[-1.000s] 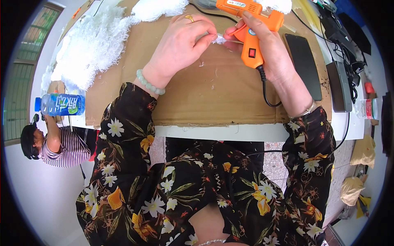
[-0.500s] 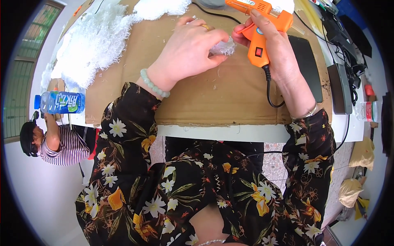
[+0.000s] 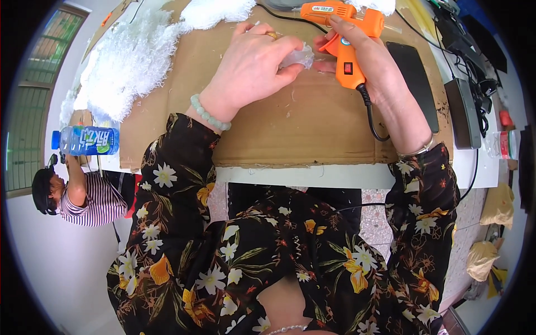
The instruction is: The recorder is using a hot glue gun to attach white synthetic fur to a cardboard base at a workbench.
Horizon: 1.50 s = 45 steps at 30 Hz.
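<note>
My left hand [image 3: 254, 64] is closed around a small, whitish, translucent piece [image 3: 300, 56] with fluffy edges; its exact kind is hard to make out, as my fingers cover most of it. In my right hand [image 3: 371, 61] is an orange hot glue gun [image 3: 348, 62], gripped by its handle with the thumb along its top. Its nozzle end points left, above the left hand. A black cord [image 3: 368, 114] runs down from the handle's base. Both hands are over a brown cardboard sheet [image 3: 312, 128], and the right fingertips are close to the whitish piece.
White fluffy strands [image 3: 131, 64] are heaped at the left, beside a drink bottle [image 3: 89, 140]. On the right lie a black flat panel [image 3: 416, 84], a dark power box [image 3: 464, 114] and tangled cables. Another person [image 3: 84, 192] is at the far left.
The glue gun has shifted slightly left in my right hand's grip. My left hand has turned the whitish piece a little, bringing its smoother side into sight.
</note>
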Motion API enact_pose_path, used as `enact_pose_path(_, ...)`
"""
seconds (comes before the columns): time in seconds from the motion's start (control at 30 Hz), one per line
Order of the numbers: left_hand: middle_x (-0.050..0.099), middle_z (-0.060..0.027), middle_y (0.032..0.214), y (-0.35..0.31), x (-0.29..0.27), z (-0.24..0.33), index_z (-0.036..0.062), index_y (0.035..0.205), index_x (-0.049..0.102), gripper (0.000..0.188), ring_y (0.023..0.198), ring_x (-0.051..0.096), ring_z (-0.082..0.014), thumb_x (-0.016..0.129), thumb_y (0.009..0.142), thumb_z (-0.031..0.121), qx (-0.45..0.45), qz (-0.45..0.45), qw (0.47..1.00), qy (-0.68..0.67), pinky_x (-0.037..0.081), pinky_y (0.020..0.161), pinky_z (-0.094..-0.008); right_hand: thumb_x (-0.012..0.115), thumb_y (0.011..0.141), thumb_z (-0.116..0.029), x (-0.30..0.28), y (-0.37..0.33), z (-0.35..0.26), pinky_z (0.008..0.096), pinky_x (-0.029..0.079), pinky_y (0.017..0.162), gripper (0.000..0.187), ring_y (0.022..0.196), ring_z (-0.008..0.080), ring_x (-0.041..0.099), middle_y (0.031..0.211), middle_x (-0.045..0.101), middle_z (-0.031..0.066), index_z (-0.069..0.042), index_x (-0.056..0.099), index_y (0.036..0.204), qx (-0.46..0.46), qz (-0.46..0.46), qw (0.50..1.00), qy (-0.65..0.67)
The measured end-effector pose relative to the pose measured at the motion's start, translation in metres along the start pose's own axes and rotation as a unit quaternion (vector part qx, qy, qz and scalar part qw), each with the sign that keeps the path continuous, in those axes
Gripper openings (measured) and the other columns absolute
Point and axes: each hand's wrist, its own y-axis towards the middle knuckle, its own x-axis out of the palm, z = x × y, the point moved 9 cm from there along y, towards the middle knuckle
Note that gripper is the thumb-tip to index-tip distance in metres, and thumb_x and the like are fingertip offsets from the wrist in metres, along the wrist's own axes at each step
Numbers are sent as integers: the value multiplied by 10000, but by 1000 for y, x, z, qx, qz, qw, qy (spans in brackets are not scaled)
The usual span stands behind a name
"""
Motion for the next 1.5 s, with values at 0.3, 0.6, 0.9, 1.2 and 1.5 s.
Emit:
enact_pose_path(0.3,648,-24,721,-2,2,-20,89,894,500,222,752,581,-235,546,678,55,-58,22,995,-80,389,780,-375,555,880,-302,7,4,7,292,528,688,288,761,169,612,831,594,65,-17,557,918,-37,10,999,-18)
enact_pose_path(0.6,630,-26,672,-3,-4,-19,92,898,526,185,729,575,-233,562,718,67,-41,45,996,-63,381,774,-370,575,871,-291,5,2,0,285,517,693,325,744,160,614,804,590,58,-15,530,1036,-41,22,997,-64)
enact_pose_path(0.9,574,-34,590,-1,2,-15,102,872,550,151,693,562,-230,583,726,83,-30,35,999,-18,389,732,-364,581,865,-281,9,1,-11,282,511,678,269,723,158,613,792,598,62,-14,577,903,-90,22,995,-38)
enact_pose_path(1.2,590,-51,631,-4,2,-9,94,902,539,189,725,572,-243,558,719,49,-6,36,999,-21,396,743,-376,566,874,-274,12,19,4,305,534,709,271,743,147,604,811,593,67,-4,579,885,-69,-12,997,10)
enact_pose_path(1.5,600,-40,625,0,5,-7,85,856,548,240,750,579,-232,663,709,235,-48,43,992,-110,395,779,-378,511,907,-248,0,15,-13,344,544,754,266,787,177,603,833,587,81,10,561,948,-135,-25,990,35)
